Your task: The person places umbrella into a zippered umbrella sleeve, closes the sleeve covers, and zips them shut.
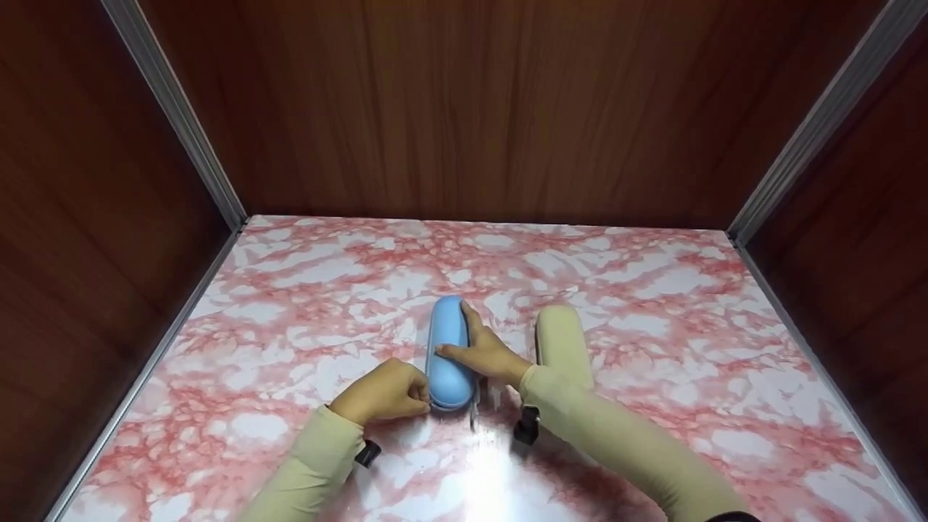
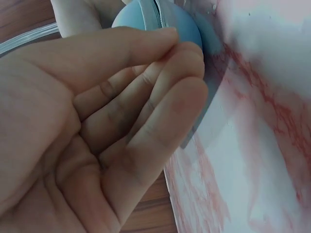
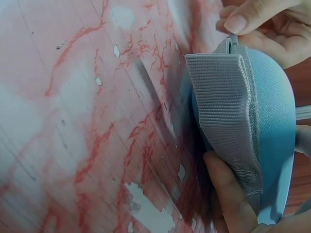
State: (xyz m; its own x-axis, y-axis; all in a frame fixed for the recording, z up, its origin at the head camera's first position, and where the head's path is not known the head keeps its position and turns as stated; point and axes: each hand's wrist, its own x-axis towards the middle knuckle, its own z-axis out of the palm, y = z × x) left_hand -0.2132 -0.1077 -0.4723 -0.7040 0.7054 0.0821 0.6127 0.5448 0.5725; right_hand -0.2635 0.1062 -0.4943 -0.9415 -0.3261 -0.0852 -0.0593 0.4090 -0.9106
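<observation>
A blue, rounded oblong zip case (image 1: 449,322) lies lengthwise on the table, with a grey zip band and a grey woven strap loop (image 3: 218,97) at its near end. My right hand (image 1: 491,355) holds the case from the right, thumb across its top and fingers down its side. At the near left end, my left hand (image 1: 386,391) pinches the small zip pull (image 3: 233,39) between thumb and curled fingers. In the left wrist view those fingers hide the pull, and a narrow dark gap shows along the zip band (image 2: 158,12).
A beige oblong case (image 1: 564,341) lies right of the blue one, partly behind the right forearm. The red-and-white marbled table (image 1: 326,290) is bounded by brown wood-grain panels (image 1: 464,109) at the back and both sides, with metal corner posts.
</observation>
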